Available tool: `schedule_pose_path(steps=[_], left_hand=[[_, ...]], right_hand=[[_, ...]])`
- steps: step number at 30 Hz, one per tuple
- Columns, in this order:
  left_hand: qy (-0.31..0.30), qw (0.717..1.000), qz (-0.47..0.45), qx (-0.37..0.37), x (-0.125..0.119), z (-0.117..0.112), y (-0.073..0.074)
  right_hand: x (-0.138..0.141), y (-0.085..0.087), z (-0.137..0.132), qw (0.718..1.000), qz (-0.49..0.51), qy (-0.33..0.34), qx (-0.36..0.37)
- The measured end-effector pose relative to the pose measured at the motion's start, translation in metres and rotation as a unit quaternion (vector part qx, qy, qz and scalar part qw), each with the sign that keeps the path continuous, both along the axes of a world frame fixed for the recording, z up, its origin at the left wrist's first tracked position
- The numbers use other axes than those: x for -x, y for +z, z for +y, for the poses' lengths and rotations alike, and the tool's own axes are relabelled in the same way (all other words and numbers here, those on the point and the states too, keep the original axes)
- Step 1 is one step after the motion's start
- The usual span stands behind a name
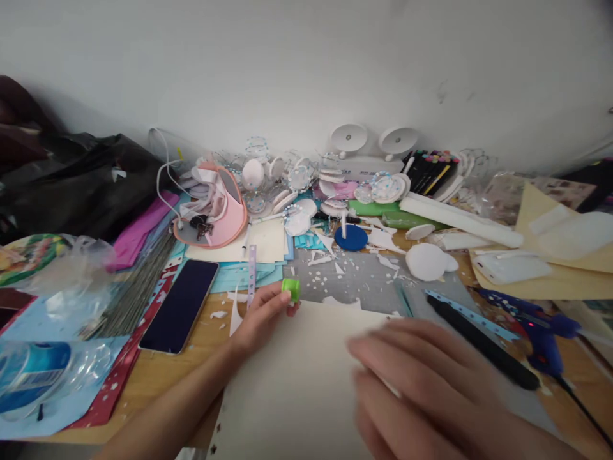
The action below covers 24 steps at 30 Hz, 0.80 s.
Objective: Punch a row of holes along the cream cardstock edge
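My left hand [261, 316] pinches a small green punch-like tool [291, 289] at the far left corner of a large cream sheet [292, 377] lying in front of me. My right hand [421, 383] lies on the right part of that sheet, close to the camera and blurred by motion; its fingers look stretched out flat with nothing in them. Beyond the sheet is a grey cutting mat [364, 278] strewn with white paper scraps.
A black phone [179, 305] lies left of the sheet, a plastic bottle [38, 370] at the near left. A blue glue gun [536, 329] and black pen [483, 345] lie right. White foam discs, a blue disc [351, 237], markers and a pink visor [218, 211] crowd the back.
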<state>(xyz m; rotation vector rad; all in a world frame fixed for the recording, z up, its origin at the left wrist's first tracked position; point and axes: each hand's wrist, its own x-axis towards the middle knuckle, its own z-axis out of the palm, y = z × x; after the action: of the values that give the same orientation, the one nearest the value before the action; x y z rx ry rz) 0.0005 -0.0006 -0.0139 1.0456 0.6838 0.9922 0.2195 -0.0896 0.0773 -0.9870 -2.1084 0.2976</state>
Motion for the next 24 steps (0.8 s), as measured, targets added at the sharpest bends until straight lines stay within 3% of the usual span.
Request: schedule_pose_path(steps=[4, 9, 12, 15, 18, 21, 24], left_hand=[[-0.049, 0.992, 0.097, -0.068, 0.001, -0.005, 0.006], [-0.077, 0.957, 0.196, -0.201, 0.001, -0.005, 0.019], [-0.041, 0.900, 0.309, -0.306, 0.003, 0.000, 0.024], [-0.020, 0.814, 0.450, -0.367, 0.004, 0.006, 0.025], [-0.042, 0.742, 0.542, -0.393, 0.004, 0.009, 0.023], [-0.066, 0.710, 0.572, -0.406, 0.006, 0.011, 0.022], [-0.080, 0.699, 0.583, -0.406, 0.010, 0.013, 0.024]], right_hand=[[0.045, -0.028, 0.047, 0.993, -0.101, 0.015, -0.059], [0.044, -0.061, 0.063, 0.999, 0.011, 0.034, -0.004], [0.032, -0.071, 0.069, 0.984, 0.140, -0.019, 0.108], [0.023, -0.078, 0.078, 0.932, 0.265, -0.042, 0.244], [0.019, -0.086, 0.084, 0.883, 0.335, -0.019, 0.330], [0.019, -0.091, 0.086, 0.852, 0.353, 0.019, 0.386], [0.019, -0.093, 0.085, 0.846, 0.341, 0.062, 0.405]])
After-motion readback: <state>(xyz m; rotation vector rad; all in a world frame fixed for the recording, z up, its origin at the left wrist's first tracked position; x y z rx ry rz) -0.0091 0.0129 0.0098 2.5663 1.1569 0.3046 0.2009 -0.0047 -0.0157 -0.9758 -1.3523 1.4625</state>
